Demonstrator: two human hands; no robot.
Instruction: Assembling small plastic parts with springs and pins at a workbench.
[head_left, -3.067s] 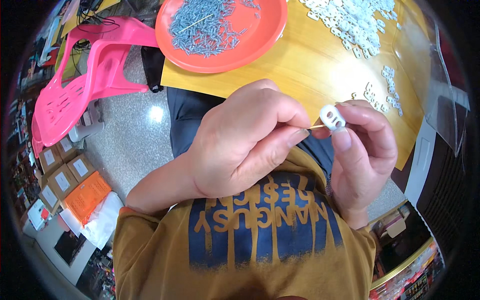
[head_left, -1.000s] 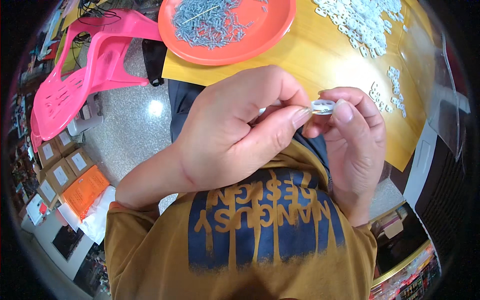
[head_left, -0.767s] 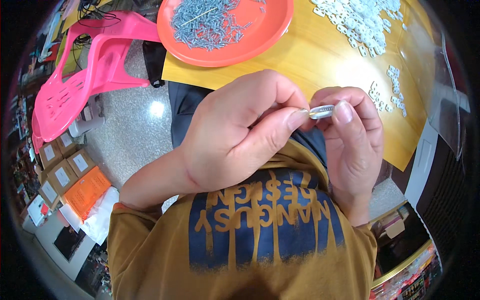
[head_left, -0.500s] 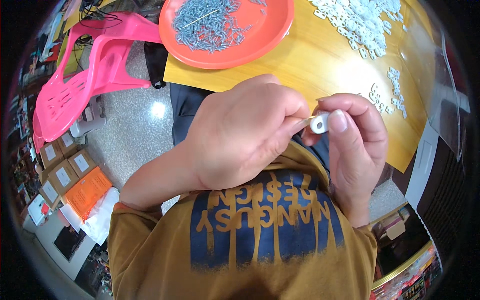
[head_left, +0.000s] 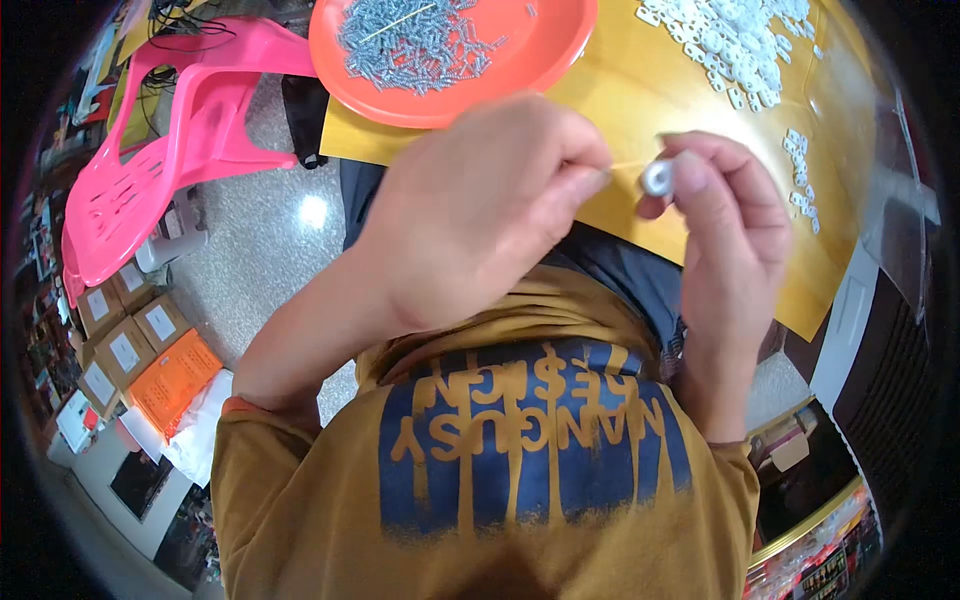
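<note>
My left hand is closed in a pinch on a thin pale-yellow stick, which points right. Between the thumb and fingers of my right hand is a small white plastic piece with a round hole. The stick's far end reaches close to this piece; whether it touches cannot be made out. A red plate beyond my left hand carries a heap of small metal springs, with another thin stick lying on top.
White plastic pieces are heaped at the far right of the yellow table, with several more nearer. A pink plastic chair stands at left. Below it on the floor are cardboard boxes and an orange package.
Both hands have moved forward, away from my body. My left hand has drawn apart from the white piece, showing more of the stick. My right hand now covers some loose pieces.
</note>
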